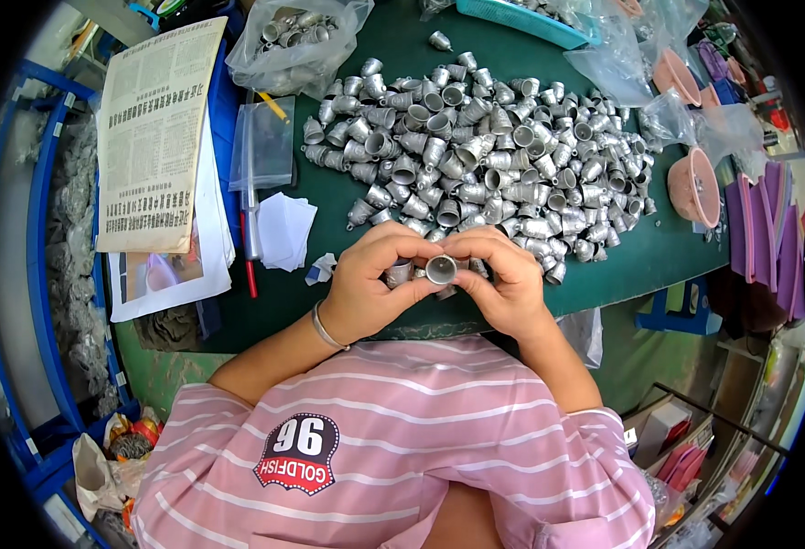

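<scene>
Between my two hands, near the table's front edge, is a small silver metal cup-shaped part (pixel 441 269), its round open mouth facing up toward me. My left hand (pixel 375 270) pinches it from the left with thumb and fingers; a second similar part (pixel 398 273) shows within that hand's curl. My right hand (pixel 501 273) grips the same part from the right, thumb and forefinger closed on it. Just beyond my fingers spreads a large heap of like metal cups (pixel 476 156), lying at all angles.
The dark green table (pixel 329 316) carries a plastic bag of metal parts (pixel 300 32), a teal basket (pixel 526 23) at the back, and pink bowls (pixel 693 188) at right. White paper slips (pixel 285 231), a red pen (pixel 252 265) and a newspaper (pixel 155 137) lie left. A blue stool (pixel 679 311) stands right.
</scene>
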`<control>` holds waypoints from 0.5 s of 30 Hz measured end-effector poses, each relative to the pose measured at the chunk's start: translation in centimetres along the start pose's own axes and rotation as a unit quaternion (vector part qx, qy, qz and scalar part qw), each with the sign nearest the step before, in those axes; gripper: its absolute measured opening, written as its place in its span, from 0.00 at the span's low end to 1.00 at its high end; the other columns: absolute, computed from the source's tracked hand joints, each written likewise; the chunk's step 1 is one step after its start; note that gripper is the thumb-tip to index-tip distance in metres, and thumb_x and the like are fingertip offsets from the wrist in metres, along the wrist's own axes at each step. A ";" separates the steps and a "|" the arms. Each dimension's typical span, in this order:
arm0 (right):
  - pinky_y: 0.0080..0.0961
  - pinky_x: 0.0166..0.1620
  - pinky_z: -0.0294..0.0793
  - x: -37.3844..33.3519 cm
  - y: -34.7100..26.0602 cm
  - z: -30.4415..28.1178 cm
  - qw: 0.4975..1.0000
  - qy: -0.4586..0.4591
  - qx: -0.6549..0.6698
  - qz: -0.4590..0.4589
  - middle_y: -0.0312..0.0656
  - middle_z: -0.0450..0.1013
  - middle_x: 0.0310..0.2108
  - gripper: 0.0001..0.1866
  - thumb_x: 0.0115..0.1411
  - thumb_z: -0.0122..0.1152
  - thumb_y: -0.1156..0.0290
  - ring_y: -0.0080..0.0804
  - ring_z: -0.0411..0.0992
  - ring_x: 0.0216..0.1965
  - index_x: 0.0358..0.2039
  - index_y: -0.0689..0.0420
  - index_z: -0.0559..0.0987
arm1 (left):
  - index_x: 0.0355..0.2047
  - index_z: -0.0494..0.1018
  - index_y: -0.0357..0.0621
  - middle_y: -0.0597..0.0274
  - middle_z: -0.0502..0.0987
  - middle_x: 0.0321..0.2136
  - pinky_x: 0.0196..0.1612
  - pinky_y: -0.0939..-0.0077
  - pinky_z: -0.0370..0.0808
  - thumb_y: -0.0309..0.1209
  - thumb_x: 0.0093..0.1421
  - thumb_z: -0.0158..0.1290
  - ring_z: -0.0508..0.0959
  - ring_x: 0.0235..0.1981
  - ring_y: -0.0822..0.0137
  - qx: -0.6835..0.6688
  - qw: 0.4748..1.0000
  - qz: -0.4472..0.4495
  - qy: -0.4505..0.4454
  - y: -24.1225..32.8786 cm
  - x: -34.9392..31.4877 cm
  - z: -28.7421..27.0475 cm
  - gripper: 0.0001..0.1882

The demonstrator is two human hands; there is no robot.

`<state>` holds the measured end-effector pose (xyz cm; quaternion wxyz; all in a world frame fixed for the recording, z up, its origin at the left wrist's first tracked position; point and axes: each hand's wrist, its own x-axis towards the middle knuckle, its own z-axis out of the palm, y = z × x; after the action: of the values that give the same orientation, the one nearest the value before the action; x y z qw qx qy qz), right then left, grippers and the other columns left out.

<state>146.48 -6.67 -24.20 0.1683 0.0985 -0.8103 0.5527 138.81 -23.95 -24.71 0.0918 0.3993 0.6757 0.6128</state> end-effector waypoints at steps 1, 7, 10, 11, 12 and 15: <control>0.22 0.33 0.71 -0.1 0.2 0.1 1.000 0.002 0.009 -0.012 0.45 0.72 0.34 0.10 0.49 0.58 0.82 0.28 0.71 0.32 0.35 0.62 0.75 | 0.35 0.72 0.40 0.61 0.72 0.30 0.32 0.82 0.68 0.22 0.43 0.62 0.71 0.29 0.72 -0.003 1.000 -0.002 -0.008 0.1 0.0 0.0 0.17; 0.25 0.39 0.73 -1.5 -0.1 1.6 0.946 0.011 0.284 0.156 0.45 0.70 0.39 0.17 0.56 0.51 0.79 0.32 0.71 0.37 0.47 0.63 0.68 | 0.33 0.73 0.42 0.62 0.72 0.26 0.27 0.80 0.67 0.25 0.43 0.63 0.72 0.25 0.71 0.006 0.999 -0.005 0.034 0.8 0.4 0.0 0.15; 0.27 0.40 0.73 -1.3 -0.3 1.9 0.755 -0.008 0.576 0.313 0.46 0.68 0.41 0.19 0.61 0.45 0.70 0.33 0.71 0.38 0.51 0.63 0.63 | 0.34 0.72 0.41 0.62 0.71 0.26 0.26 0.79 0.66 0.24 0.44 0.62 0.71 0.24 0.69 0.061 0.991 0.073 0.099 1.2 0.6 0.1 0.16; 0.30 0.41 0.73 -1.1 -0.5 2.2 0.725 -0.007 0.599 0.339 0.46 0.68 0.40 0.21 0.63 0.39 0.63 0.33 0.70 0.39 0.52 0.63 0.63 | 0.35 0.71 0.42 0.61 0.71 0.27 0.29 0.77 0.67 0.27 0.44 0.62 0.71 0.26 0.66 0.100 0.984 0.130 0.074 1.5 0.9 0.0 0.17; 0.31 0.41 0.73 -0.9 -0.9 2.6 0.659 0.000 0.668 0.346 0.44 0.68 0.40 0.21 0.64 0.39 0.60 0.33 0.69 0.40 0.50 0.62 0.65 | 0.34 0.72 0.44 0.62 0.71 0.30 0.35 0.70 0.67 0.32 0.44 0.62 0.71 0.30 0.62 0.099 0.984 0.144 0.023 2.1 1.3 0.3 0.17; 0.29 0.33 0.72 -0.4 -1.9 2.2 0.572 0.060 0.730 0.369 0.42 0.69 0.38 0.20 0.62 0.41 0.56 0.33 0.69 0.38 0.42 0.59 0.70 | 0.31 0.73 0.47 0.63 0.71 0.34 0.46 0.60 0.62 0.36 0.42 0.61 0.70 0.36 0.59 0.177 0.952 0.222 -0.115 3.4 3.3 1.8 0.16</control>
<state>147.19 -9.41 -23.43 -0.1315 -0.1528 -0.0860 0.9757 139.19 -20.74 -20.82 -0.0412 0.6166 0.6526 0.4384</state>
